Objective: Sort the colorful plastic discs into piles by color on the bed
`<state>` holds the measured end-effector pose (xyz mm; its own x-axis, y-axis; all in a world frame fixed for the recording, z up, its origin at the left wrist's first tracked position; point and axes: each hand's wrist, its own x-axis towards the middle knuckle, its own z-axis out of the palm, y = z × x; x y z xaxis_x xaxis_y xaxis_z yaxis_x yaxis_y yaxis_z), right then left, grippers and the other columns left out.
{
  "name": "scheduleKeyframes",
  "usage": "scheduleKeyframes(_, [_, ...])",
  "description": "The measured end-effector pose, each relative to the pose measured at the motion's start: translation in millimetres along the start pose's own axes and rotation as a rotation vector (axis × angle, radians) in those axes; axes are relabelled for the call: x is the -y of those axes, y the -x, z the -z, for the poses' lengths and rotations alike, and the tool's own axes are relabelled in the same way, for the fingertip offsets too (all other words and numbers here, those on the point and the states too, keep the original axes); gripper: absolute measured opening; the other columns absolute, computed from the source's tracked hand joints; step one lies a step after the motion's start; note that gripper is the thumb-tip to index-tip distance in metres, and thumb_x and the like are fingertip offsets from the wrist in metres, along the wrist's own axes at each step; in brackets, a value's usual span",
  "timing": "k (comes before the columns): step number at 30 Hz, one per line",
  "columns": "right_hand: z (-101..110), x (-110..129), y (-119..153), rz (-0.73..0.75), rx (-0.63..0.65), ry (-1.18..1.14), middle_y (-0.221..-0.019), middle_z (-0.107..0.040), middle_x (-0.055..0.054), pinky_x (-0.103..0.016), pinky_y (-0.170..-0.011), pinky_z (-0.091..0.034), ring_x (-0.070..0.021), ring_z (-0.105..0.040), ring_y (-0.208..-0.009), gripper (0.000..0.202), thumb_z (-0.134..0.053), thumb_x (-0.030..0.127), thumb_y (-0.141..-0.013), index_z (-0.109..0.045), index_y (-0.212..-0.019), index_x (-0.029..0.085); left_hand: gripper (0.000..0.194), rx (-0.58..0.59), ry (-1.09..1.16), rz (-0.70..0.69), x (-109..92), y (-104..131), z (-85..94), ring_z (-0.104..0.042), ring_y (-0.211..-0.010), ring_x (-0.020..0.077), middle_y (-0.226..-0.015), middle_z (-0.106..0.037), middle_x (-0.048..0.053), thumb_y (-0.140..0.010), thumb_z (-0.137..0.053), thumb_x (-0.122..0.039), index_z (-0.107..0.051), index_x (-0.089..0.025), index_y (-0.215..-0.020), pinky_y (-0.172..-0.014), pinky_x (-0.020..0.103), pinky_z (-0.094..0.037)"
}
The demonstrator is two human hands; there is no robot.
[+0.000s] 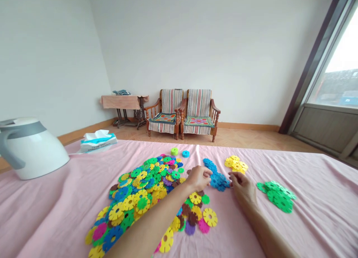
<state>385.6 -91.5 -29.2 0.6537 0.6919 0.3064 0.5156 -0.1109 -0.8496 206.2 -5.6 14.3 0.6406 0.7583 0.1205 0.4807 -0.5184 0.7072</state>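
My left hand (pixel 199 177) is over the right edge of a large heap of flower-shaped plastic discs (pixel 142 202) in many colours. Its fingers are curled together beside a small pile of blue notched discs (pixel 218 181); whatever they pinch, if anything, is hidden. On the other side of that pile, my right hand (pixel 243 186) has its thumb and fingers closed close to the blue discs. I cannot make out what is between its fingertips. Behind my right hand lies a yellow disc pile (pixel 236 164), and a green disc pile (pixel 276 195) is to its right.
A pink cloth (pixel 316 224) covers the table. At the left stand a white-and-grey jug (pixel 39 149) and a tissue box (pixel 98 141). A lime-green disc stack (pixel 174 151) and a light-blue disc stack (pixel 185 154) sit behind the heap. Two wooden armchairs (pixel 199 121) stand beyond the table.
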Motion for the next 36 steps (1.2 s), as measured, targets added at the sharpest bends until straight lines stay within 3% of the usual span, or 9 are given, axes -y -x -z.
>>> scheduleKeyframes(5, [0, -2, -2, 0.017, 0.015, -0.001, -0.063, -0.072, -0.004, -0.031, -0.057, -0.047, -0.0229, -0.066, -0.058, 0.037, -0.05, 0.049, -0.073, -0.071, -0.082, 0.019, 0.034, -0.077, 0.032, -0.025, -3, 13, 17.8, -0.07, -0.08, 0.0182, -0.098, -0.074, 0.006, -0.078, -0.054, -0.012, -0.07, -0.017, -0.108, -0.075, 0.027, -0.054])
scheduleKeyframes(12, [-2, 3, 4, 0.025, -0.014, 0.05, -0.073, -0.072, -0.007, -0.033, -0.062, -0.046, -0.0255, -0.067, -0.069, 0.037, -0.048, 0.047, -0.073, -0.069, -0.084, 0.019, 0.023, -0.145, 0.014, -0.036, 10, 86, 73.6, -0.069, -0.081, 0.0188, -0.091, -0.075, 0.003, -0.08, -0.053, -0.018, -0.073, -0.018, -0.091, -0.073, 0.026, -0.052])
scheduleKeyframes(16, [-1, 5, 5, 0.017, -0.003, 0.078, -0.071, -0.071, -0.007, -0.033, -0.063, -0.046, -0.0259, -0.067, -0.07, 0.04, -0.047, 0.049, -0.071, -0.069, -0.086, 0.019, 0.023, -0.238, -0.041, -0.001, 30, 119, 109.5, -0.069, -0.082, 0.0193, -0.089, -0.075, 0.003, -0.084, -0.051, -0.024, -0.073, -0.019, -0.089, -0.071, 0.026, -0.052])
scheduleKeyframes(21, [0, 4, 5, -0.004, 0.015, 0.109, -0.069, -0.07, -0.006, -0.034, -0.063, -0.045, -0.0257, -0.066, -0.069, 0.043, -0.047, 0.05, -0.07, -0.07, -0.087, 0.019, 0.026, -0.372, -0.194, 0.05, 66, 131, 142.0, -0.069, -0.084, 0.0187, -0.092, -0.074, 0.003, -0.088, -0.047, -0.027, -0.07, -0.02, -0.096, -0.072, 0.026, -0.052])
scheduleKeyframes(25, [0, 2, 4, -0.005, 0.026, 0.127, -0.071, -0.071, -0.007, -0.034, -0.064, -0.046, -0.0258, -0.066, -0.068, 0.045, -0.046, 0.052, -0.069, -0.07, -0.088, 0.018, 0.024, -0.412, -0.299, 0.068, 83, 132, 150.2, -0.066, -0.089, 0.0194, -0.099, -0.072, 0.004, -0.086, -0.048, -0.022, -0.07, -0.02, -0.096, -0.081, 0.029, -0.05])
scheduleKeyframes(29, [1, 0, 2, 0.008, 0.048, 0.15, -0.073, -0.071, -0.007, -0.034, -0.065, -0.046, -0.0258, -0.066, -0.07, 0.046, -0.045, 0.052, -0.07, -0.07, -0.09, 0.018, 0.016, -0.395, -0.42, 0.085, 84, 137, 147.4, -0.061, -0.097, 0.0274, -0.096, -0.068, 0.009, -0.077, -0.063, -0.02, -0.071, -0.018, -0.091, -0.091, 0.04, -0.045])
scheduleKeyframes(31, [1, -1, 2, 0.014, 0.057, 0.165, -0.074, -0.071, -0.008, -0.034, -0.066, -0.046, -0.0257, -0.066, -0.07, 0.047, -0.044, 0.052, -0.071, -0.07, -0.091, 0.018, 0.021, -0.369, -0.454, 0.085, 82, 140, 142.7, -0.06, -0.1, 0.0299, -0.097, -0.066, 0.01, -0.073, -0.068, -0.019, -0.071, -0.016, -0.094, -0.092, 0.043, -0.045])
scheduleKeyframes(36, [1, -1, 2, 0.026, 0.049, 0.161, -0.075, -0.072, -0.008, -0.035, -0.066, -0.047, -0.0262, -0.067, -0.072, 0.044, -0.044, 0.05, -0.071, -0.069, -0.09, 0.019, 0.032, -0.271, -0.452, 0.014, 74, 140, 128.0, -0.058, -0.105, 0.0243, -0.105, -0.064, 0.006, -0.074, -0.069, -0.014, -0.068, -0.021, -0.105, -0.096, 0.036, -0.044])
